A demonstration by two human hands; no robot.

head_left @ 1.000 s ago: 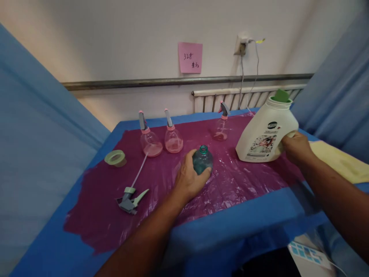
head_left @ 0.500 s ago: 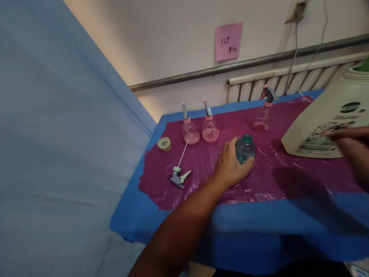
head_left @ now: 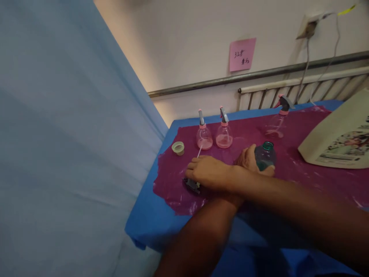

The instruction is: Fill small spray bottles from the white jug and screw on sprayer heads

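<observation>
My left hand (head_left: 248,158) is wrapped round a clear bottle with a green screw neck (head_left: 265,156), which stands uncapped on the plastic sheet with a little greenish liquid in it. Crossing over my left forearm, my right hand (head_left: 209,171) has its fingers curled down on a grey trigger spray head (head_left: 192,186) lying on the sheet. Its thin dip tube (head_left: 199,151) sticks out beyond the fingers; the spray head's collar is hidden under them. Two spray bottles with pink collars, a left one (head_left: 204,139) and a right one (head_left: 224,136), stand just behind, holding pink liquid.
A pale plastic cap (head_left: 178,148) sits at the left. Another pink-collared spray bottle (head_left: 277,125) is at the back right, beside a large cream jug (head_left: 331,150). A purple plastic sheet (head_left: 168,181) covers the blue table (head_left: 144,215). A blue curtain (head_left: 72,134) hangs at the left.
My right hand has come from beside the cream jug across my left forearm onto the spray head. My left hand keeps its hold on the green-necked bottle. The view has shifted slightly.
</observation>
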